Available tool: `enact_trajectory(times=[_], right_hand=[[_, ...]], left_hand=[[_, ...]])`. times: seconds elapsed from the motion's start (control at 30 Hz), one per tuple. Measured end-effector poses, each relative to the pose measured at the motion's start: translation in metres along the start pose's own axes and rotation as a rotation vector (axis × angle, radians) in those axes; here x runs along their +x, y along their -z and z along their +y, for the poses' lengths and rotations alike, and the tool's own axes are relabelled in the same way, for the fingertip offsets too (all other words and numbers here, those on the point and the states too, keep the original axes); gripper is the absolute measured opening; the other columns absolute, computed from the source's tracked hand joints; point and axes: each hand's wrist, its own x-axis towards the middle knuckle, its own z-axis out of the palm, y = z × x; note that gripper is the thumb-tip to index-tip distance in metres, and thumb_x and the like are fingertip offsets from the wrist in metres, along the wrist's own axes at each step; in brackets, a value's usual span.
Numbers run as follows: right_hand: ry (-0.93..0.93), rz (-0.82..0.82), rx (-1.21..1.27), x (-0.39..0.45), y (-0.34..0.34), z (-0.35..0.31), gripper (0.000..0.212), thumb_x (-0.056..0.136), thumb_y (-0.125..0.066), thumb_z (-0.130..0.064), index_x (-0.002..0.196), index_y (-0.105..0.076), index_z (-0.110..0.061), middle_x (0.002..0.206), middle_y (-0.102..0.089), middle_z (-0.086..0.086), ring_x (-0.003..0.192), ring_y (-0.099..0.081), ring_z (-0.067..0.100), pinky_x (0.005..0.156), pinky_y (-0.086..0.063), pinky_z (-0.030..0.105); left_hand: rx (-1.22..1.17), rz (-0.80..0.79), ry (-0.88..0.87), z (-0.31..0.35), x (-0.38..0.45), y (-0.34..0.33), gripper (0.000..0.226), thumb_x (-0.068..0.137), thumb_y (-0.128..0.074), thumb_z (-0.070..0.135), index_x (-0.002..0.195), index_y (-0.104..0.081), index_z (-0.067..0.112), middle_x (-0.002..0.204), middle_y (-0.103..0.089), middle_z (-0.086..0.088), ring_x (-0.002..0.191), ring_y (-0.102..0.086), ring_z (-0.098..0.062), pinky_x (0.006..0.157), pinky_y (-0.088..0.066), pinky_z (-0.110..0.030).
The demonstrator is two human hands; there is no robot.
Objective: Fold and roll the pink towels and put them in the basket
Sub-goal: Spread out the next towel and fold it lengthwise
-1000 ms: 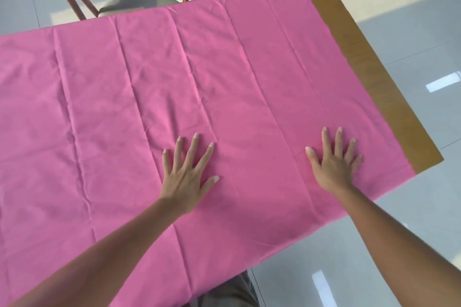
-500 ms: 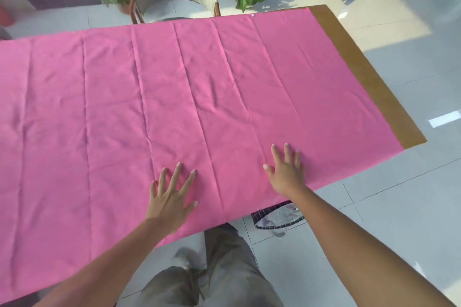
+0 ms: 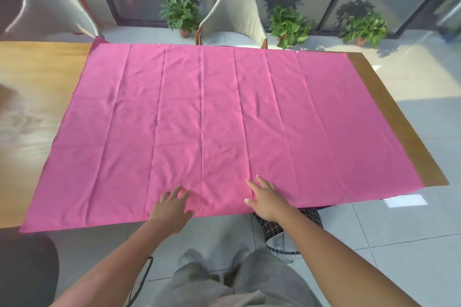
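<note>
Pink towel [image 3: 224,127] spread flat over wooden tabletop [image 3: 37,77], left hand [image 3: 172,209] and right hand [image 3: 267,197] resting palm-down on its near edge, fingers straight and slightly apart, mesh basket [image 3: 309,219] on floor under the near edge.

One pink towel [image 3: 224,119], one table [image 3: 37,77], two chairs [image 3: 234,15], three potted plants [image 3: 180,13], two hands [image 3: 171,209].

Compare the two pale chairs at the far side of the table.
The middle chair stands behind the pink towel; the left chair stands past the towel's far left corner. The middle chair shows a wooden leg; the left chair's legs are hidden. Both have pale curved backs.
</note>
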Motion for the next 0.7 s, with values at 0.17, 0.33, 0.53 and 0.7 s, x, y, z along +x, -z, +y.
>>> enact_trajectory(times=[0.17, 0.33, 0.53, 0.7], right_hand=[[0.013, 0.026, 0.024, -0.01, 0.027, 0.025, 0.07, 0.101, -0.045, -0.049, 0.16, -0.009, -0.033, 0.168, -0.004, 0.0, 0.154, -0.009, 0.027, 0.121, -0.019, 0.052], [0.02, 0.065, 0.043, -0.019, 0.047, 0.086, 0.069, 0.102, -0.046, -0.046, 0.159, -0.012, -0.03, 0.166, -0.014, 0.002, 0.151, -0.021, 0.024, 0.12, -0.025, 0.047], [0.005, 0.095, 0.058, -0.033, 0.075, 0.231, 0.069, 0.102, -0.049, -0.042, 0.159, -0.015, -0.026, 0.164, -0.021, 0.003, 0.149, -0.028, 0.024, 0.12, -0.029, 0.045], [-0.045, 0.142, 0.077, -0.05, 0.125, 0.362, 0.066, 0.103, -0.049, -0.038, 0.159, -0.019, -0.019, 0.161, -0.029, 0.008, 0.145, -0.035, 0.026, 0.119, -0.031, 0.043]], left_hand=[[-0.153, 0.102, 0.025, 0.028, -0.005, 0.011, 0.045, 0.102, -0.048, 0.045, 0.138, -0.05, 0.018, 0.133, -0.055, -0.004, 0.121, -0.053, -0.025, 0.096, -0.049, -0.042], [-0.223, 0.188, 0.019, 0.086, 0.008, 0.012, 0.042, 0.101, -0.05, 0.043, 0.137, -0.054, 0.022, 0.132, -0.059, -0.002, 0.121, -0.056, -0.025, 0.098, -0.048, -0.04], [-0.242, 0.322, 0.033, 0.217, 0.041, 0.004, 0.037, 0.1, -0.054, 0.036, 0.134, -0.058, 0.022, 0.143, -0.049, 0.003, 0.134, -0.039, -0.023, 0.104, -0.045, -0.04], [-0.31, 0.346, 0.028, 0.346, 0.062, 0.009, 0.039, 0.101, -0.053, 0.038, 0.137, -0.056, 0.022, 0.146, -0.048, 0.001, 0.136, -0.04, -0.023, 0.11, -0.042, -0.041]])
